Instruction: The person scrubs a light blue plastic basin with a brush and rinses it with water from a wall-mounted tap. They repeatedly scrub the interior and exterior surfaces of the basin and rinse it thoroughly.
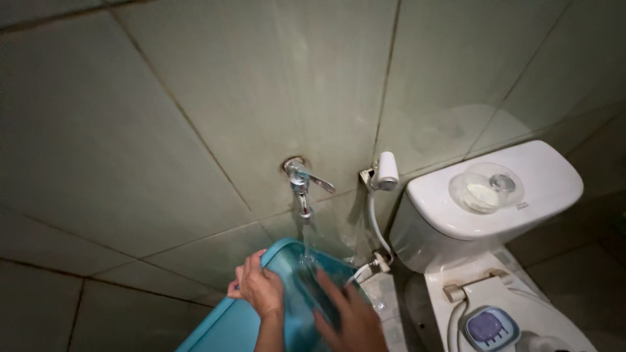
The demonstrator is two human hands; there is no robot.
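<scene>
My left hand [261, 288] grips the rim of a blue plastic tub [287, 257], tilted up under a chrome wall tap [301, 179]. A thin stream of water [306, 238] runs from the tap into the tub. Inside the tub, below the stream, my right hand [351, 318] lies flat against the wet inner wall with its fingers spread. It holds nothing that I can see.
A white toilet cistern [535, 189] stands at the right with a clear plastic bowl [486, 188] on its lid. A white hand sprayer [386, 173] hangs on the wall with its hose running down. A purple holder [488, 326] sits on the toilet below. Grey-green tiles cover the wall.
</scene>
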